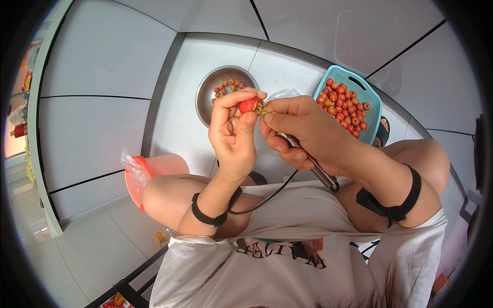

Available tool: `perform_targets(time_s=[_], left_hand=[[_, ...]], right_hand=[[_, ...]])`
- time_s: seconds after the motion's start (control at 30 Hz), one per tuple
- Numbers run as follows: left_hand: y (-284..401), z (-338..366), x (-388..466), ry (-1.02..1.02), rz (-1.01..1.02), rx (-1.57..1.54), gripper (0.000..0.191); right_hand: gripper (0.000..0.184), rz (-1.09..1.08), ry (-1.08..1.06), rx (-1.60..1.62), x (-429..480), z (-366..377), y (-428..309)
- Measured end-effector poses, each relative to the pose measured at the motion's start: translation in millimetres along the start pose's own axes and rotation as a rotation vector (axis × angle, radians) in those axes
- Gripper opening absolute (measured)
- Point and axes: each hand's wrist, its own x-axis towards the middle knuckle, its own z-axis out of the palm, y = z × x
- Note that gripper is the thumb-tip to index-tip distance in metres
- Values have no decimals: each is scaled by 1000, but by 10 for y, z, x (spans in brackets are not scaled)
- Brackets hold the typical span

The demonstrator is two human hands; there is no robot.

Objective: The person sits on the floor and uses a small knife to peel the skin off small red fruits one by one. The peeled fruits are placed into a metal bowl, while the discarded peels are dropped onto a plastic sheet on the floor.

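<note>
My left hand [235, 134] holds a small red fruit [249, 105], which looks like a hawthorn, between its thumb and fingers. Thumb and forefinger of my right hand [304, 129] meet at the fruit's end, where yellowish, torn-looking bits [262, 109] show. The lower fingers of that hand wrap around the metal handle [322, 176] of a slim tool; its working end is hidden. Beyond my left hand, a steel bowl [201, 101] on the floor contains several fruits [230, 85]. To the right stands a light-blue plastic basket [375, 117] with many red fruits [342, 104].
A clear plastic bag [285, 93] lies on the tiled floor [173, 115] behind my hands. Beside my left knee is an orange-rimmed bin [167, 163] with a plastic liner. White panels [108, 54] close off the left and far sides. A dark cable [265, 200] crosses my lap.
</note>
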Motion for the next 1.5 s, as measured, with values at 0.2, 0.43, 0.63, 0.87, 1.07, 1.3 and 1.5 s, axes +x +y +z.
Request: perform_targets(time_s=[0.2, 0.43, 0.63, 0.87, 1.07, 1.3, 1.5], left_hand=[[16, -7, 21, -27, 49, 39, 22], [20, -16, 36, -16, 4, -14, 22], [40, -131, 82, 28, -200, -297, 25], [2, -260, 81, 59, -328, -394, 25], [-14, -357, 74, 63, -390, -450, 25], [-45, -403, 112, 86, -440, -502, 26], [-90, -384, 133, 42, -445, -493, 36]], right_hand=[[24, 19, -24, 58, -17, 4, -22], [25, -23, -92, 74, -1, 33, -41], [25, -188, -5, -188, 58, -38, 10], [19, -509, 302, -1082, 282, -197, 279], [13, -357, 356, -1606, 482, -385, 463], [13, -316, 308, -1669, 538, -457, 466], [12, -515, 342, -1442, 415, -364, 405]])
